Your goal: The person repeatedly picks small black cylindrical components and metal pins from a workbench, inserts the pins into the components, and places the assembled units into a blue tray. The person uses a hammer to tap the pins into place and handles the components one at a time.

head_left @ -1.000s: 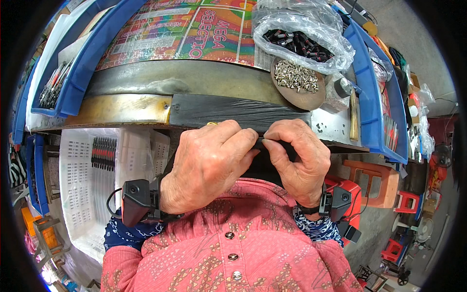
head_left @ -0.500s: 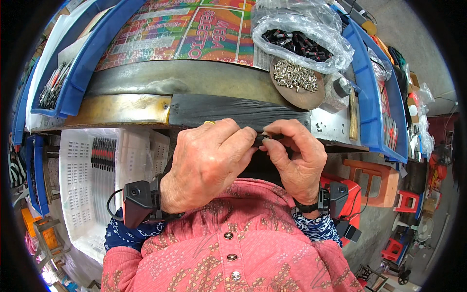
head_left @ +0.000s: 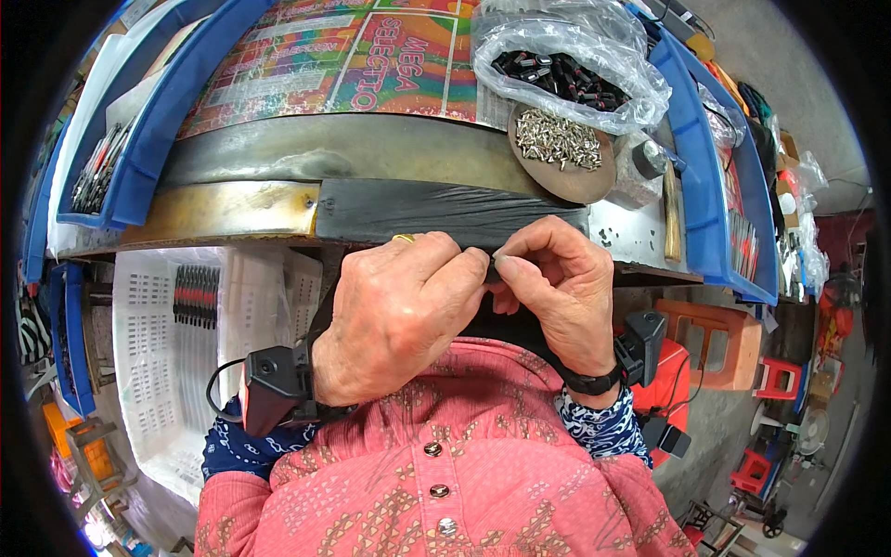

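Workbench (head_left: 399,148) beyond; left hand (head_left: 388,311) and right hand (head_left: 568,295), wrist raised since earlier, pinching dark piece (head_left: 492,274).

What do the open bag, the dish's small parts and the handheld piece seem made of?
Open bag: glossy clear plastic film; it wrinkles and shows its contents. Small parts: probably polished metal, given silvery glints. Handheld piece: dark, possibly plastic; fingers hide most of it.

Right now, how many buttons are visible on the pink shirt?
3, in a column down the pink shirt: top button, middle button and lowest button near the picture's lower edge. More may be hidden.
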The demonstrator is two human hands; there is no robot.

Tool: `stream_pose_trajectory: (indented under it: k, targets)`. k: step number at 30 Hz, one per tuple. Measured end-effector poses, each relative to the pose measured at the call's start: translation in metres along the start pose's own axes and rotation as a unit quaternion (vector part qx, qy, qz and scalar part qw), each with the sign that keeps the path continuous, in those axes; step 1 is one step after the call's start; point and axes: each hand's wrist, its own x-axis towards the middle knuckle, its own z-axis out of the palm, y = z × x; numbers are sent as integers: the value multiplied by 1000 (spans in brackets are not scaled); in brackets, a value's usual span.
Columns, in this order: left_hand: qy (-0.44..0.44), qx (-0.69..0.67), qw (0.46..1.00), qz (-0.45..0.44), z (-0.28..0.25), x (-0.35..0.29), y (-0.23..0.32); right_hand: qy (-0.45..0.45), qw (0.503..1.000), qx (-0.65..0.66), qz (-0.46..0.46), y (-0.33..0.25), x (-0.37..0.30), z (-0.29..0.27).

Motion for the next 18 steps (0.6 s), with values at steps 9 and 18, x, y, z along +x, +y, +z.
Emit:
stream_pose_trajectory:
  k: [9,18]
  targets:
    - [5,7,1000,7,5,9,0,69,994,-66,-59,-2,1,7]
    - [6,5,1000,4,4,22,-2,64,994,-71,-45,-9,5,-5]
